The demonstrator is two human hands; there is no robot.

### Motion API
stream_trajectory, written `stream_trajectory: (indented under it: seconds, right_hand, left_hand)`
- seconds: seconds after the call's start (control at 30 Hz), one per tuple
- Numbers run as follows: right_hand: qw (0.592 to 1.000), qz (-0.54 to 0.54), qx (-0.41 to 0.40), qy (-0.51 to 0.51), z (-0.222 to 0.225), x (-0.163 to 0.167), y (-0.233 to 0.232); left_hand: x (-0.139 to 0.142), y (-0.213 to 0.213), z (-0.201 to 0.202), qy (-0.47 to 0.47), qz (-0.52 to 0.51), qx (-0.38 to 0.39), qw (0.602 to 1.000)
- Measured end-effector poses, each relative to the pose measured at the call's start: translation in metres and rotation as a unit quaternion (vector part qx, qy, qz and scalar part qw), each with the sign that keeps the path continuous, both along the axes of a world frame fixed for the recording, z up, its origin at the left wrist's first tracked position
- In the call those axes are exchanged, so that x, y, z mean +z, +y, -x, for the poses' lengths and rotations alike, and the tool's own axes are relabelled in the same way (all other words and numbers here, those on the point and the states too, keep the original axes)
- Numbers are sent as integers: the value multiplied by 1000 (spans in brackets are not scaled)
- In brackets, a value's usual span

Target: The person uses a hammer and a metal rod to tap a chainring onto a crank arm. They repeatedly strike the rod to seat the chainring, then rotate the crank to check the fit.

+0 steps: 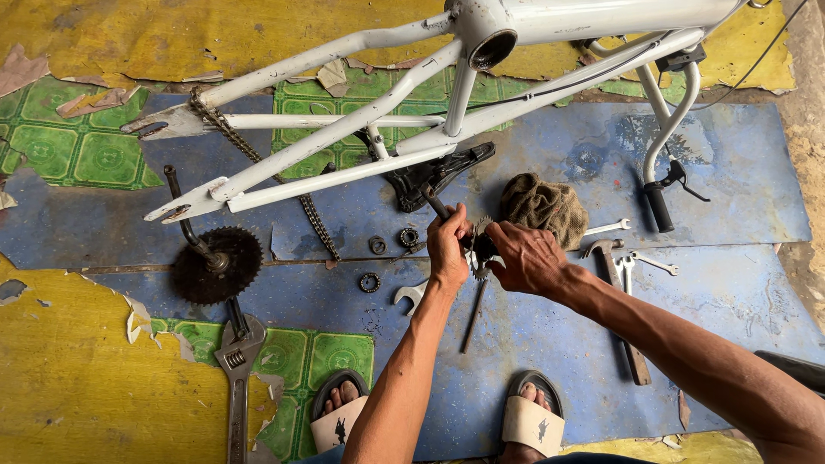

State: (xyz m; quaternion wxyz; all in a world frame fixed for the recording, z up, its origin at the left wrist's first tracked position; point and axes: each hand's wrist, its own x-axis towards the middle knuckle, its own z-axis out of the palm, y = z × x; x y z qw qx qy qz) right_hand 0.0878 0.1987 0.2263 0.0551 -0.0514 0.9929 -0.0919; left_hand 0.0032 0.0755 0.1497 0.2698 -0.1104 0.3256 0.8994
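Between our two hands, above the worn blue floor sheet (550,344), sits a small dark toothed sprocket (481,245). Our left hand (447,245) closes its grip around a dark metal tool handle (436,204); our right hand (526,256) closes on the sprocket from the other side. We judge the greasy teeth could bite our fingers if the tool slips. Just left of our left grip lie small steel bearing rings (370,282); a jolt could scatter them. Overhead, the upturned white bicycle frame (361,129) and its loose rusty chain (258,159) could snag.
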Motion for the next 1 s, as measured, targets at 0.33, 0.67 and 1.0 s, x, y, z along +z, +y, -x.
stream_trajectory:
  seconds: [0.33,0.67,1.0]
  right_hand:
    - [979,84,-59,-178,13,-19,19]
    - [921,186,-180,-291,23,-26,22]
    - [993,52,-52,-97,6,-4,13]
  left_hand:
    - [-1,1,-1,20,11,-15,1000]
    - [4,3,-2,25,8,-21,999]
    - [5,3,-1,30,15,-26,999]
